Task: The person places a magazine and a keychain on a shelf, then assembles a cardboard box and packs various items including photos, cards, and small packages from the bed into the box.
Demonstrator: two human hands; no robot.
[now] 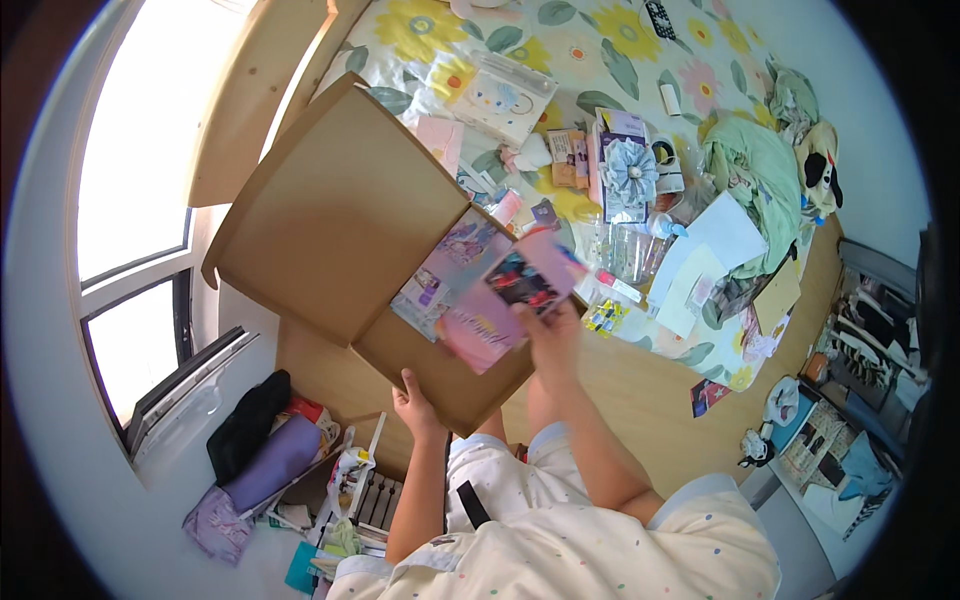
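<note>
A brown cardboard box (315, 200) is held over my lap with its lid folded back to the left. My left hand (416, 408) grips the box's near wall, thumb up on the rim. Over the box's right part, my right hand (552, 338) is closed on pink printed sheets (478, 325), one with a dark picture; they are slightly blurred. Beneath them, pastel picture cards (468, 245) lie along the far side of the box. How many sheets I hold, I cannot tell.
Ahead is a bed with a flowered sheet (420, 30). On it are a clear plastic case (503, 98), a blue fabric flower (630, 172), white paper (705, 265) and a green cloth (745, 190). A purple bag (275, 460) stands at lower left; a picture card (708, 397) lies on the floor.
</note>
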